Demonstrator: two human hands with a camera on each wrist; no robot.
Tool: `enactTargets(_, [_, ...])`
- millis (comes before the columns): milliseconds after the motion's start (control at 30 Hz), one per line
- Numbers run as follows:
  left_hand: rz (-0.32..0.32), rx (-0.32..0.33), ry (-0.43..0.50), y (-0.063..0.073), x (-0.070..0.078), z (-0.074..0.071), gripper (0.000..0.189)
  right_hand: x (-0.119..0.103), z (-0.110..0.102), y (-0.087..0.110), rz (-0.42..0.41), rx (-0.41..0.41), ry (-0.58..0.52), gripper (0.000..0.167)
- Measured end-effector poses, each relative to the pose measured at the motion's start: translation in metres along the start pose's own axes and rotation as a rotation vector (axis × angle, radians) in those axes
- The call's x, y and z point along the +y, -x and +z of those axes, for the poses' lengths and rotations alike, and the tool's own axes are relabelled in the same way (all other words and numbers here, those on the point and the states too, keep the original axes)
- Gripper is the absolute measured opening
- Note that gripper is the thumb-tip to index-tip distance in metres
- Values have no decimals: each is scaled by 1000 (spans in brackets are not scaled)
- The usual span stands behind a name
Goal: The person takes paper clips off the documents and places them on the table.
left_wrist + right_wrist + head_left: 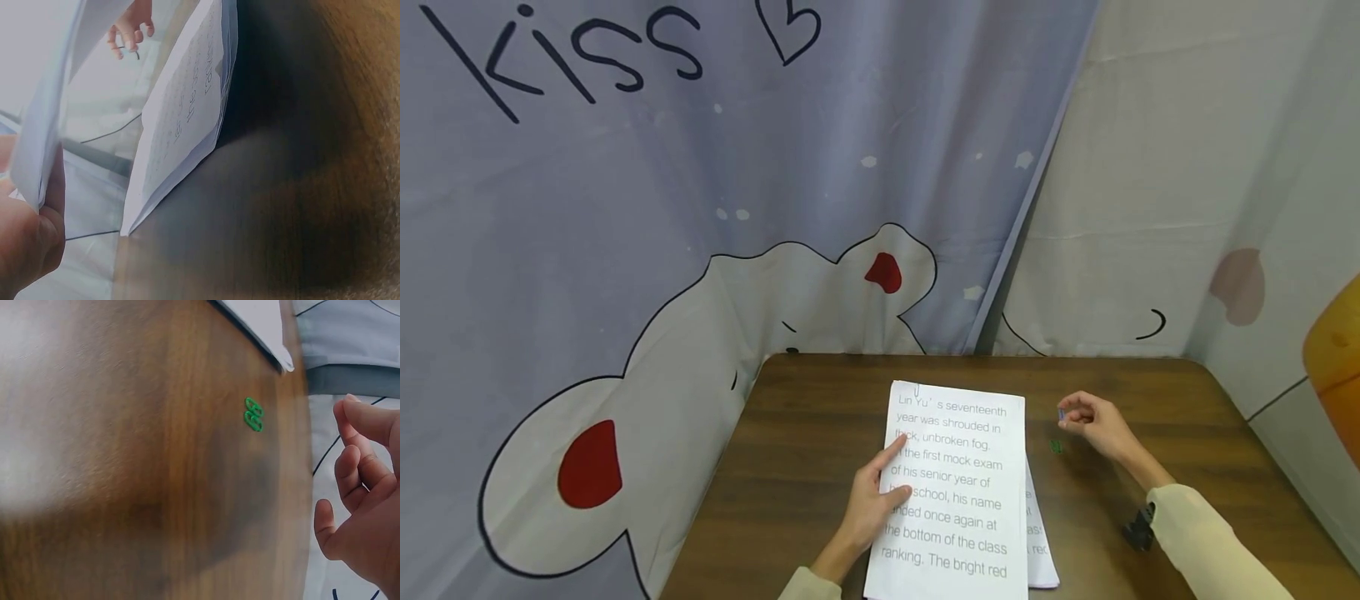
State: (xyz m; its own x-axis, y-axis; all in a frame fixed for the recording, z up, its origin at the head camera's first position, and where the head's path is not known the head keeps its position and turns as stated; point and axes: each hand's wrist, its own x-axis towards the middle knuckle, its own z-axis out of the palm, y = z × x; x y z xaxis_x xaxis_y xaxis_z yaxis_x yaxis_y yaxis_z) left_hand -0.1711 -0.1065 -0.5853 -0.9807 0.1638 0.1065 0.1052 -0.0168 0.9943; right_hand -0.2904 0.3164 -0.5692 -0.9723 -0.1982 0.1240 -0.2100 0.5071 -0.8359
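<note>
My left hand (867, 506) grips a printed sheaf of papers (955, 475) at its left edge, raised above the table. A small paper clip (916, 390) sits on the sheaf's top edge. Off to the right, my right hand (1097, 423) is lifted, thumb and index finger pinching a small blue paper clip (1062, 414). In the right wrist view those fingertips (351, 400) meet, and the blue clip is hidden. Below that hand, green paper clips (253, 414) lie on the table.
Another printed stack of papers (181, 125) lies on the brown wooden table (805, 417), partly under the raised sheaf. Printed curtains (850, 167) hang behind the table and along its right side. A dark strapped device (1139, 530) is on the right wrist.
</note>
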Motion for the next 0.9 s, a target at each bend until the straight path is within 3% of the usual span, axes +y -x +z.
enactTargets(233, [-11, 2, 8, 0, 0, -1, 83, 11, 5, 7, 1, 9, 62, 26])
enactTargets(700, [-5, -2, 20, 0, -3, 1, 83, 30, 8, 15, 57, -52, 241, 20])
enactTargets(900, [-5, 2, 25, 2, -3, 2, 82, 32, 9, 16, 56, -32, 291, 19])
